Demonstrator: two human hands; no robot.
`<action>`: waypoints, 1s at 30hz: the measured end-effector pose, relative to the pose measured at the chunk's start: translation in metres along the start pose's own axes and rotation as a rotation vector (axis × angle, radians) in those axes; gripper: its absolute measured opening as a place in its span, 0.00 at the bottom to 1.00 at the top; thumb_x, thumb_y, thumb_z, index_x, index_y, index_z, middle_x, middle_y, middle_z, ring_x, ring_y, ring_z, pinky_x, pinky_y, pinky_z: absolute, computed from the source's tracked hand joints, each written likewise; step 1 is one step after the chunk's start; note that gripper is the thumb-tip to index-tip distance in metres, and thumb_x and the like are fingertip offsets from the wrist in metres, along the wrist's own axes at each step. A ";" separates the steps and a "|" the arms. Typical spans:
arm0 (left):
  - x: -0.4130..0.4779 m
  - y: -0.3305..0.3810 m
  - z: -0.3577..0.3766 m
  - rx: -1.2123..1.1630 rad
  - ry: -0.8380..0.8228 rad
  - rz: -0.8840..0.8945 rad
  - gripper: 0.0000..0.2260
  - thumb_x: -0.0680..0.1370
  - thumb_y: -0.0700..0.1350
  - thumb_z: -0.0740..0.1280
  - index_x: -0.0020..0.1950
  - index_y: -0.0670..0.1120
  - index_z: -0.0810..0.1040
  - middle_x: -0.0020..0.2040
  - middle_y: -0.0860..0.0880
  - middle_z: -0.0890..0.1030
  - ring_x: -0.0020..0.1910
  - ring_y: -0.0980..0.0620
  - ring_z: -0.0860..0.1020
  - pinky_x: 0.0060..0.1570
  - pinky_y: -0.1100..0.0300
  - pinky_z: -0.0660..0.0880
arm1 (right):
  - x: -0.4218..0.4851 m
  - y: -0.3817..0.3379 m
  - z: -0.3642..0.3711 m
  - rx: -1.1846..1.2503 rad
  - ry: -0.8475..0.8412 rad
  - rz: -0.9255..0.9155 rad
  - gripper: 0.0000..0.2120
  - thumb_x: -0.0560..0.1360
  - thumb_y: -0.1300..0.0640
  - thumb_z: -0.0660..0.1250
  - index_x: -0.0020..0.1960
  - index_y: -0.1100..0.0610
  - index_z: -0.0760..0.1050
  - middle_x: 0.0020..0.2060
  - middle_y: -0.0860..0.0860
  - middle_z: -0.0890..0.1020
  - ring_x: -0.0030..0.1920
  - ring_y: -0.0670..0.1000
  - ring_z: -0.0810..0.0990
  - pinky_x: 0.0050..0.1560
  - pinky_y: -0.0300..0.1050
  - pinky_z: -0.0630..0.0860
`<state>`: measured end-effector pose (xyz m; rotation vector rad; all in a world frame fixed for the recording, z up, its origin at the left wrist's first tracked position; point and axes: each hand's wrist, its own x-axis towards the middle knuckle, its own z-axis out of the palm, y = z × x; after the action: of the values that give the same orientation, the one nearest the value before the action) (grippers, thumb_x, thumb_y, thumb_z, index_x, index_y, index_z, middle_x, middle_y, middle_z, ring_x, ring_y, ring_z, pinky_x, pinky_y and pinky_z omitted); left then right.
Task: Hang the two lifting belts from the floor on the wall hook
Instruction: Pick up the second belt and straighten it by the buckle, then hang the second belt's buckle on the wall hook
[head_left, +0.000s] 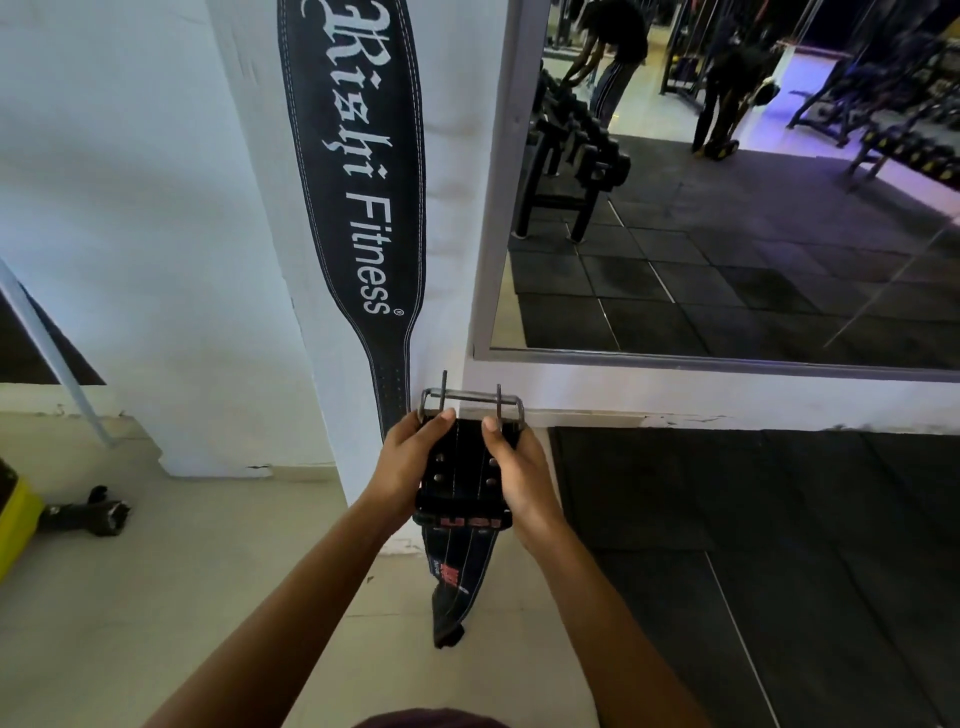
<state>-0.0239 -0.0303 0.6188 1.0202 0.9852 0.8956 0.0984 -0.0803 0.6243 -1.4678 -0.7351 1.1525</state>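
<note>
One black lifting belt (358, 171) with white lettering hangs flat against the white wall pillar (156, 208), its top out of view, so the hook is hidden. A second black belt (462, 551) with red print is held up in front of the pillar's base. My left hand (410, 462) and my right hand (519, 473) both grip its buckle end, thumbs on the leather. Its metal double-prong buckle (470, 402) points up, and the rest of the belt hangs down toward the floor.
A large framed mirror (727, 208) on the right reflects a dumbbell rack and people. Black rubber mats (779, 519) cover the floor at right, pale tiles at left. A black dumbbell handle (93, 512) and a yellow object (15, 519) lie at far left.
</note>
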 end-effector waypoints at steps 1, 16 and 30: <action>0.000 0.003 0.003 -0.030 0.024 -0.008 0.08 0.78 0.46 0.65 0.48 0.41 0.76 0.38 0.47 0.81 0.36 0.53 0.82 0.32 0.64 0.76 | 0.000 -0.003 0.000 0.012 0.015 -0.001 0.14 0.80 0.48 0.63 0.59 0.57 0.75 0.48 0.51 0.83 0.47 0.49 0.83 0.43 0.41 0.78; 0.020 0.132 0.028 -0.023 0.128 0.372 0.14 0.80 0.47 0.63 0.50 0.36 0.75 0.41 0.43 0.80 0.40 0.49 0.80 0.41 0.57 0.78 | 0.029 -0.125 0.030 0.117 0.040 -0.288 0.06 0.80 0.52 0.63 0.54 0.53 0.75 0.51 0.54 0.82 0.57 0.57 0.81 0.63 0.58 0.76; 0.030 0.415 0.015 0.380 0.435 1.167 0.17 0.82 0.49 0.57 0.38 0.40 0.72 0.31 0.49 0.73 0.31 0.53 0.71 0.31 0.63 0.67 | 0.032 -0.400 0.110 0.011 -0.086 -0.755 0.20 0.79 0.44 0.62 0.60 0.60 0.74 0.53 0.61 0.82 0.42 0.50 0.79 0.30 0.41 0.74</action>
<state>-0.0570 0.1076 1.0100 1.8271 0.8841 1.9945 0.0627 0.0806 1.0060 -0.9826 -1.2049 0.6299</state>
